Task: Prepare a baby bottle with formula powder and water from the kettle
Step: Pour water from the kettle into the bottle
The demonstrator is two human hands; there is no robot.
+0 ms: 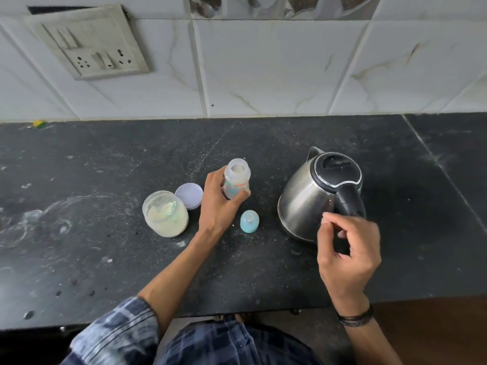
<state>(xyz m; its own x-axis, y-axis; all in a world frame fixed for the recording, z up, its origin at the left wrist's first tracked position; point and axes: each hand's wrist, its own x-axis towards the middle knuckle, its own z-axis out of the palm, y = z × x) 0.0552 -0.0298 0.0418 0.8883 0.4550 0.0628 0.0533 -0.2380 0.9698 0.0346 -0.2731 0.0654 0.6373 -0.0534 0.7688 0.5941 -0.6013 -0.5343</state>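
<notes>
My left hand (218, 206) grips the powdered bottle (236, 181); my right hand (347, 248), curled empty, hovers at the kettle handle (348, 198). Pouring water looks next.

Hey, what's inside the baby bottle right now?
Through the open neck of the baby bottle, some pale powder shows. The left hand grips its lower half, so how full it is, and whether there's any water, can't be seen.

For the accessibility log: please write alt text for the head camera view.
A person's left hand holds an open baby bottle upright, and the right hand is at the handle of the steel kettle on a dark counter. An open formula jar, its lid and a blue teat cap sit beside the bottle.
</notes>
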